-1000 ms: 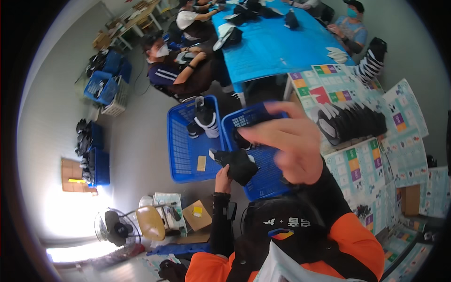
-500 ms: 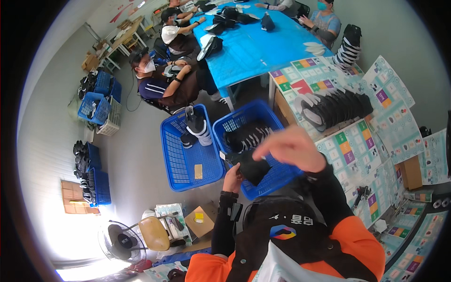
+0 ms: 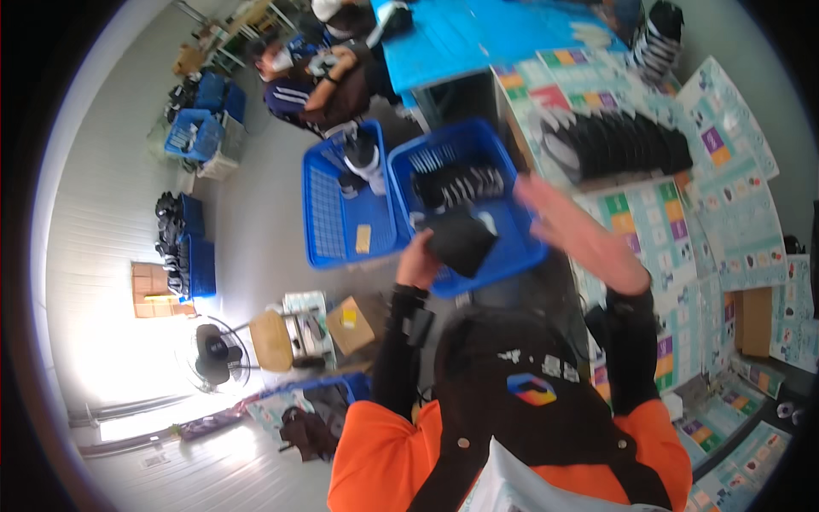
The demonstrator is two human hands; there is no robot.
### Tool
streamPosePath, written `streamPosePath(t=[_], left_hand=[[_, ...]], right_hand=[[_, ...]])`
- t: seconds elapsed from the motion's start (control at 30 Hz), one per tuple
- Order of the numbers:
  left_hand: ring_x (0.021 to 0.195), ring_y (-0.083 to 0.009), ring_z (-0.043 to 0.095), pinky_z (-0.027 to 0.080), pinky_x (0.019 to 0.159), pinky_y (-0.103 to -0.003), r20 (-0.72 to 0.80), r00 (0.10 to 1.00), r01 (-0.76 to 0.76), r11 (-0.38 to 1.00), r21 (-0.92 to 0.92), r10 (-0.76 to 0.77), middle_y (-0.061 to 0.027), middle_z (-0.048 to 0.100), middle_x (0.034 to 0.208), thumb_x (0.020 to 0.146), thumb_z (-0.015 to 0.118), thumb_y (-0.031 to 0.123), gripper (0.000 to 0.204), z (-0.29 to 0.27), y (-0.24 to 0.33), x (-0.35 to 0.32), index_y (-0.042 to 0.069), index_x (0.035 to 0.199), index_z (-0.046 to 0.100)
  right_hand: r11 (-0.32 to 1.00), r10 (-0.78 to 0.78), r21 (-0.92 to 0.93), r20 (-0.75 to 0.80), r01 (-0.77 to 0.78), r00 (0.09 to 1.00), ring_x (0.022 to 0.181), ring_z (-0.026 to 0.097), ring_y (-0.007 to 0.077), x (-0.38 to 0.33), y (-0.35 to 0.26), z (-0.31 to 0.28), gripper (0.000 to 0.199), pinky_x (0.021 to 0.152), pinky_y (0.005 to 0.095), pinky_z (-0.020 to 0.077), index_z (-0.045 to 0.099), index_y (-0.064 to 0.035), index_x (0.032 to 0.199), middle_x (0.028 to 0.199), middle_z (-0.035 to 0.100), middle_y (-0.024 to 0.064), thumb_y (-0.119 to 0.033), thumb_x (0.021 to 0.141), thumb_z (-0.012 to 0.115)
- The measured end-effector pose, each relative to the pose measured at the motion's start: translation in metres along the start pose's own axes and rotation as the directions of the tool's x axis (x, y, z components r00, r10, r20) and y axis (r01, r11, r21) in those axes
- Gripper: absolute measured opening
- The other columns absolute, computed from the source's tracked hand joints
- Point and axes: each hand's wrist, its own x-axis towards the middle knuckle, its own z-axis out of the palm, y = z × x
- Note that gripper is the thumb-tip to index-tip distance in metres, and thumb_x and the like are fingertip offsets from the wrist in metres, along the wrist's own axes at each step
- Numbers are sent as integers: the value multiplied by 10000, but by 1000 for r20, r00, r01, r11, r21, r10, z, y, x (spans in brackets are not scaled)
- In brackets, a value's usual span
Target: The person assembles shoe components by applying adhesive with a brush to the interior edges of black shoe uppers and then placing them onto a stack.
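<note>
My left hand (image 3: 417,261) is closed on the edge of a black shoe upper (image 3: 465,245), held over the near part of the right-hand blue basket (image 3: 527,256). To the right, my right hand (image 3: 573,224) is apart from the upper, blurred, its fingers stretched out and holding nothing. Several black uppers with white edges (image 3: 461,185) lie in that basket, beyond the held one. Beside it stands the left-hand blue basket (image 3: 328,218), with black and white shoe pieces (image 3: 363,158) and a small tan card (image 3: 363,239) inside.
On the printed-sheet-covered table (image 3: 623,200) at right, a row of black uppers (image 3: 618,147) leans together. Past the baskets is a blue table (image 3: 478,47). A seated person (image 3: 299,94) works at the far left. A chair (image 3: 271,340), a fan (image 3: 213,354) and a cardboard box (image 3: 351,324) stand at left.
My view has shifted, so the baskets sit higher in it. My right hand has moved right, away from the upper, with its fingers straightened. My left hand still holds the upper.
</note>
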Motion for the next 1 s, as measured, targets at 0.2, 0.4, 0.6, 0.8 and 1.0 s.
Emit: streamPosePath(t=[0.2,0.4,0.6,0.8,1.0], left_hand=[[1241,-273,638,479,1086,-398,-79,997,-29,999,-29,27,-155,668,1330,1021,542,223,414,-66,10,-64,-36,1341,583],[1049,-240,715,549,947,-377,-156,983,-81,990,118,99,-108,744,1122,1014,567,198,266,-63,9,-69,-7,1147,673],[903,-182,709,528,761,-315,-176,984,43,999,14,-40,-50,751,1046,985,645,217,216,-106,14,-44,71,1138,689],[825,-143,671,522,750,-302,-152,987,56,998,18,-53,-17,723,922,992,653,257,155,-109,8,6,106,999,689],[859,-156,639,508,794,-325,-11,989,148,989,11,-148,-14,679,915,1017,628,310,221,-59,14,24,94,1028,674]], right_hand=[[158,-142,-810,547,564,825,1554,272,349,5,35,6,904,1264,551,158,304,40,1588,1646,322,229,-529,952,603],[-43,-163,-682,726,730,668,1491,409,315,30,41,46,545,1239,610,223,649,60,1217,1379,604,156,-387,909,703],[345,-536,-732,361,588,763,1070,670,249,30,-74,81,290,1206,740,112,679,-118,662,677,620,-28,-350,748,830],[251,-680,-793,265,556,684,844,699,279,43,-123,87,453,1167,710,197,603,-113,592,606,561,-40,-432,838,811],[822,-446,-544,-431,169,784,475,496,158,99,-93,40,781,733,317,476,433,-115,416,433,423,1,-476,1108,442]])
